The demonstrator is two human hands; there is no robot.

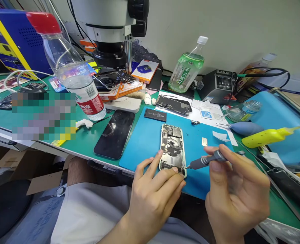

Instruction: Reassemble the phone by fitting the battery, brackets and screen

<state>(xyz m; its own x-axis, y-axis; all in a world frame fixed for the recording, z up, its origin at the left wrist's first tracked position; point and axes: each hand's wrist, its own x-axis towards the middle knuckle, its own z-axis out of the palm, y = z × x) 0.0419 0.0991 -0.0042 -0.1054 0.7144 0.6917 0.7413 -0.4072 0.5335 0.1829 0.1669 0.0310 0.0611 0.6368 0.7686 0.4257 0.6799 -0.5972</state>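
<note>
An opened phone (174, 145), its inner parts bare, lies on the blue mat (142, 145) in front of me. My left hand (157, 193) holds its lower end, with a finger at the left edge and others over the bottom corner; the thumb is hidden. In my right hand (233, 186) is a slim grey screwdriver (203, 161), gripped between thumb and fingers. Its tip meets the phone near the lower right corner. A loose black battery (155, 115) rests at the mat's upper left. A small metal plate (204, 141) is to the phone's right.
Left of the mat lies a dark phone (115, 135). A water bottle (80, 81) stands behind it, near the microscope (111, 27). A removed screen part (174, 104) lies farther back. On the right are a yellow squeeze bottle (266, 137) and a glass jar (245, 110).
</note>
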